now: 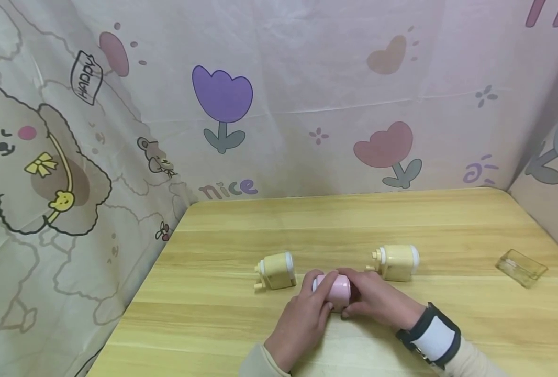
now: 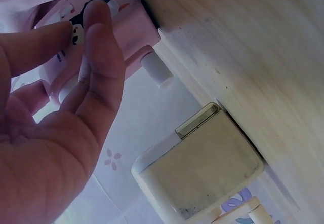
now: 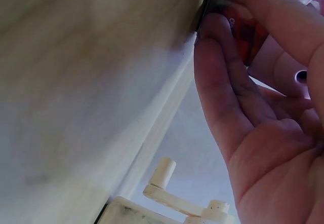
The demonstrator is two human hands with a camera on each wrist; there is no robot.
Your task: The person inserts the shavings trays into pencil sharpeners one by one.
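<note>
Your L hand (image 1: 302, 320) & R hand (image 1: 381, 296) grip the pink sharpener (image 1: 339, 288), fingers curled round 2 opp. sides, prob. to steady it.

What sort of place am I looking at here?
Probably a makeshift tabletop workspace, screened off indoors: a table, cartoon-print cloth hung behind and beside it, and a pink sharpener held there.

Sleeves (image 1: 260, 365) are beige, the wristband (image 1: 434, 337) black and white.

The pink sharpener (image 1: 339, 288) looks smooth, glossy plastic.
</note>
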